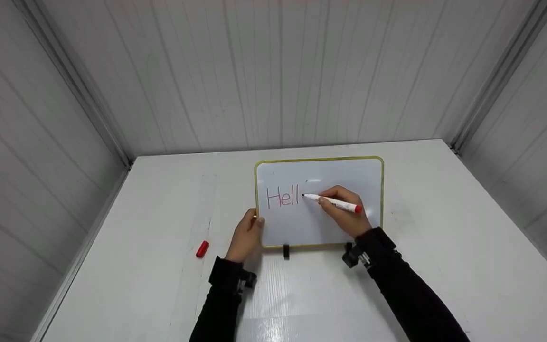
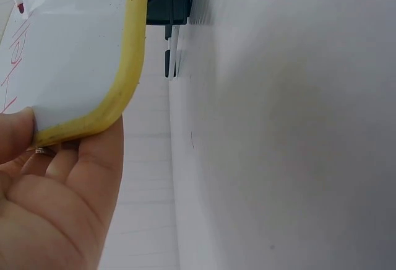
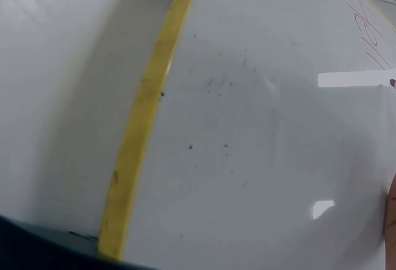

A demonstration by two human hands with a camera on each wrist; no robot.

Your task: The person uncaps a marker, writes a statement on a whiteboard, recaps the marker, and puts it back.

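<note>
1. Whiteboard marker (image 1: 339, 204), white-barrelled with a red end, is pinched in the curled fingers of the right hand (image 1: 344, 213) at the centre of the head view; its tip is set on the board just right of the red letters "Hell" (image 1: 283, 196).
2. The yellow-framed whiteboard (image 1: 368, 180) is gripped at its lower-left corner by the left hand (image 1: 247, 235), with the thumb laid on the writing face and the fingers curled beneath the frame, as seen in the left wrist view (image 2: 49, 189).
3. The board is propped on two black clip feet (image 1: 286, 251) on the white table (image 1: 444, 266).
4. A red marker cap (image 1: 202, 249) lies on the table at lower left, well apart from the board.
</note>
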